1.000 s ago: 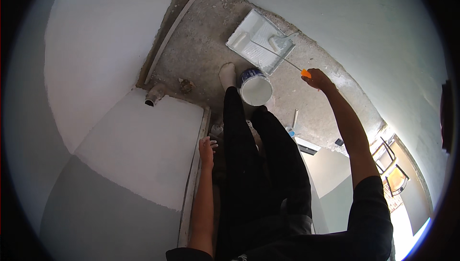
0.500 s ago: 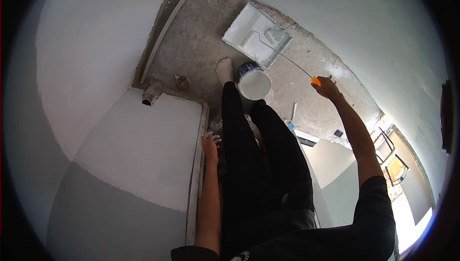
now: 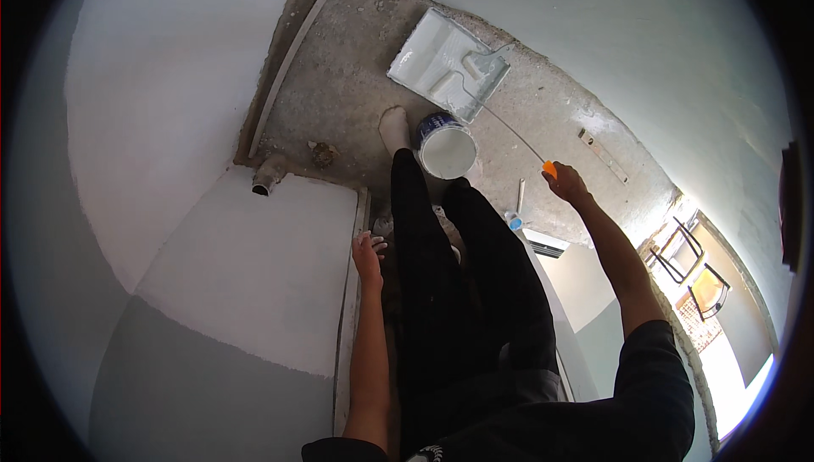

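My right hand [image 3: 566, 182] is wrapped round the orange handle [image 3: 549, 169] of a paint roller. Its thin wire frame runs to a white roller head [image 3: 443, 84] lying in the paint tray [image 3: 405, 59]. The tray sits on the floor, coated with white paint, and a second white roller [image 3: 471, 64] rests in it. Just nearer than the tray stands a dark blue bucket [image 3: 448, 150] with whitish contents. Down at the left, my left hand [image 3: 367, 254] holds nothing, its fingers loosely apart beside the edge of a low wall.
Pale walls enclose the rough concrete floor [image 3: 339, 64]. A white pipe [image 3: 292, 59] lies along the left wall, near a pipe stub [image 3: 267, 175]. My foot [image 3: 393, 129] is beside the bucket. A flat strip [image 3: 604, 155] lies on the right; chairs [image 3: 709, 290] stand farther right.
My right hand has come nearer and slightly left, drawing the roller head a little nearer within the tray. The strip on the floor is now uncovered. My left hand has hardly moved.
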Motion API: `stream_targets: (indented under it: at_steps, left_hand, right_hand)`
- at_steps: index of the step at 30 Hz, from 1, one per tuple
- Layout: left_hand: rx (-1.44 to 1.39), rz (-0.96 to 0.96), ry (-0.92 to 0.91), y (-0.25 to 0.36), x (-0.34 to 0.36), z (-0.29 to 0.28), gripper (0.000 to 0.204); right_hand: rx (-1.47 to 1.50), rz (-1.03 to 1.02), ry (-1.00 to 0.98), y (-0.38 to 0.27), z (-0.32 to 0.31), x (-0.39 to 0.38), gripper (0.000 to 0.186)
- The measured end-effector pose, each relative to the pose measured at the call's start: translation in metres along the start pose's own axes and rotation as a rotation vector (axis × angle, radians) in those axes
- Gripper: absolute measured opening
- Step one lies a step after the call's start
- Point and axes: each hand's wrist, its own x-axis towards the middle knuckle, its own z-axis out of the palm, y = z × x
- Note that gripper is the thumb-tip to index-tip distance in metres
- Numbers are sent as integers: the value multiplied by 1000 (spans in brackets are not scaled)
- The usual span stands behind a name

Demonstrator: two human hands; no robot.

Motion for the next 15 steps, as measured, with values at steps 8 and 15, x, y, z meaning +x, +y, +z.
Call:
stream_targets:
  at_steps: [8, 15]
  left_hand:
    - [50, 35, -27, 7, -2, 6, 37]
    - [47, 20, -6, 12, -2, -6, 37]
  right_hand:
    - [33, -29, 82, -61, 2, 57, 40]
    - [-13, 36, 15, -27, 16, 9, 43]
